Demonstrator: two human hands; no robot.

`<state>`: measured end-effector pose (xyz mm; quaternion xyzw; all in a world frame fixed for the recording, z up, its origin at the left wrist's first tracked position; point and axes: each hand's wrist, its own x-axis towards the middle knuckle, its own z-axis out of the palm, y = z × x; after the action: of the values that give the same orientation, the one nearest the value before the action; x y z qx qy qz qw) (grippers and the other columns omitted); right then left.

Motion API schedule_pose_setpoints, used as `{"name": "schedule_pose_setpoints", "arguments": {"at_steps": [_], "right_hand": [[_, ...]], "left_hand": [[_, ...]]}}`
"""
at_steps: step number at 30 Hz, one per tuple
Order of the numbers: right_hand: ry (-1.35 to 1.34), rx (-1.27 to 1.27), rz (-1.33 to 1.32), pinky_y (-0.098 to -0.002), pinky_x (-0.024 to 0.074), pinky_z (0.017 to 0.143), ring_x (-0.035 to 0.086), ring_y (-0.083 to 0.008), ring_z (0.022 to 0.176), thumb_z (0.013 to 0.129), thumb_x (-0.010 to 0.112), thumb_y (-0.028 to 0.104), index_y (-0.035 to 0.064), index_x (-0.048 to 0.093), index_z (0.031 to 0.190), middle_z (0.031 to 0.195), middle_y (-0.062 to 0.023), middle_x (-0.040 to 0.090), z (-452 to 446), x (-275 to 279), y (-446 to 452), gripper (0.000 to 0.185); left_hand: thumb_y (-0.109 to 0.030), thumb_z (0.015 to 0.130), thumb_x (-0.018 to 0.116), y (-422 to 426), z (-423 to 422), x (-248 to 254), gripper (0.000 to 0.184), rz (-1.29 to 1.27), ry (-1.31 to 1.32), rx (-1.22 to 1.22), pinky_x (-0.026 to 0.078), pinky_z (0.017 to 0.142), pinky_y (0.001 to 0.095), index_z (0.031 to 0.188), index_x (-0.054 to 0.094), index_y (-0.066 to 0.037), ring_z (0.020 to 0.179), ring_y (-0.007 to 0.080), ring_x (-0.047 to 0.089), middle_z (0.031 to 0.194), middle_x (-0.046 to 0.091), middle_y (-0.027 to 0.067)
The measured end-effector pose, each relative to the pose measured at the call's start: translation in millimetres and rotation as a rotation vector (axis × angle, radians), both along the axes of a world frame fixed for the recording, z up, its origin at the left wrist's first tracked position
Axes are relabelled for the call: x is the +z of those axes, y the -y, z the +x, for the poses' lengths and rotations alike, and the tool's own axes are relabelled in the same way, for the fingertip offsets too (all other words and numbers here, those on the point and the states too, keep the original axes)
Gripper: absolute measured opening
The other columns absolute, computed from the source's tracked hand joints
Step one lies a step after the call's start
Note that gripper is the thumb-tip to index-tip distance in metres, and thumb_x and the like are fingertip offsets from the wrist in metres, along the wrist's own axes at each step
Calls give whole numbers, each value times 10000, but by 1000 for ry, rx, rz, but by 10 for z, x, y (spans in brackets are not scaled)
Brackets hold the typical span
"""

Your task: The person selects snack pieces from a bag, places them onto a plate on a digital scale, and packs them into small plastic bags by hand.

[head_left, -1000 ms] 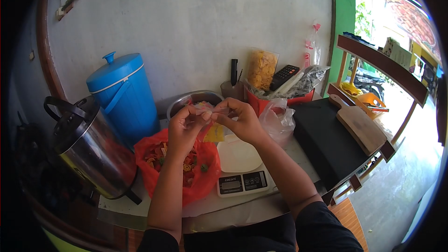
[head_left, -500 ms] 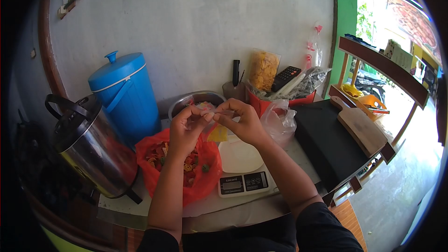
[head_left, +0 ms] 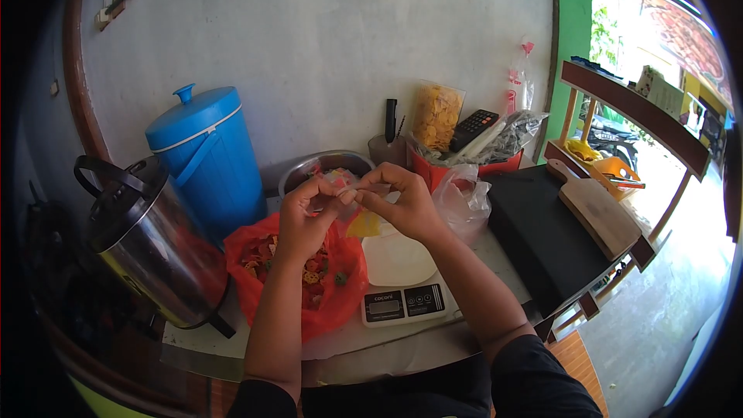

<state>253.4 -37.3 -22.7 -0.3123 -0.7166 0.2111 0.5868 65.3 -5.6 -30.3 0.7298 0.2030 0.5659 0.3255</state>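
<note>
My left hand and my right hand meet fingertip to fingertip, both pinching the top of a small clear plastic bag. Something yellow shows in the lower part of the bag, below my fingers. Under it stands a white kitchen scale with a pale plate on top. Left of the scale, partly behind my left forearm, lies an open red plastic bag of coloured snack pieces. Behind my hands is a metal bowl with plastic packets in it.
A steel flask and a blue jug stand at the left. Toward the right are a red basket with a calculator, a crumpled clear bag, a black box and a wooden board.
The view has shifted slightly. My fingertips have moved a little at the top of the small bag, and its yellow part has turned slightly. Both hands keep their pinch.
</note>
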Motion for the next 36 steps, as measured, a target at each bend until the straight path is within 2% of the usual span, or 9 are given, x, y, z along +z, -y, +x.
{"name": "schedule_pose_setpoints", "arguments": {"at_steps": [7,13,30,33,36], "right_hand": [[-20,16,7,-251,487,756,610,-81,821,833,739,123,1,649,909,855,-25,661,16,31,23,169],[6,4,16,-253,491,757,610,-85,812,828,739,110,-10,652,898,851,-41,663,-11,60,57,164],[40,1,21,-265,488,769,607,-88,816,826,731,97,1,657,905,843,-44,667,-8,38,51,145],[57,-27,19,-296,510,752,640,-149,803,818,714,91,-16,665,935,860,-77,657,-4,29,58,166],[21,-56,46,-265,490,741,617,-89,809,825,745,135,12,668,921,835,-35,671,-40,42,66,174]], "left_hand": [[-129,861,742,68,38,57,142,-145,118,-40,477,710,213,872,640,-31,777,44,579,817,649,-6],[-131,869,732,34,-12,39,142,-73,3,14,497,719,229,881,623,-41,785,65,601,828,651,6],[-149,875,728,83,16,58,172,43,-76,80,473,724,227,836,604,-35,767,61,588,790,637,-8],[-152,884,718,74,13,53,165,63,-85,70,481,731,230,847,613,-30,781,67,602,793,642,-3],[-161,896,702,63,5,47,152,61,-60,89,473,699,229,860,627,-34,742,56,593,790,647,1]]}}
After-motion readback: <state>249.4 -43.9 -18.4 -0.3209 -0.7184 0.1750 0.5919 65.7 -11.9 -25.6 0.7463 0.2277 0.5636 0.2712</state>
